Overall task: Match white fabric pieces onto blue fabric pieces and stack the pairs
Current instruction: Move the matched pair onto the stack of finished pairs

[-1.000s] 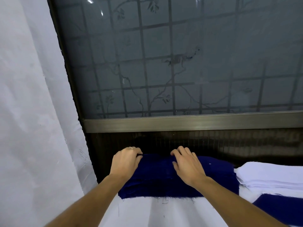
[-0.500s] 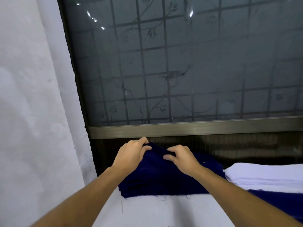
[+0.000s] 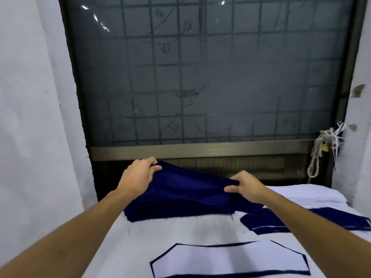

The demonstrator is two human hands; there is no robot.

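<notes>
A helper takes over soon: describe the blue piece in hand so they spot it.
Below the frosted window, a stack of dark blue pieces lies far left on the table. Its top piece, unlike the flat ones beneath, is raised, pinched by the left hand and right hand.

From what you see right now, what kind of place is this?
Probably a sewing or garment workshop: a stack of cut blue fabric pieces, a pile of white pieces beside it, and a matched white-on-blue pair on the table.

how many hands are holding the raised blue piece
2: left hand pinches the blue piece at its far left corner, right hand at its right edge.
</notes>
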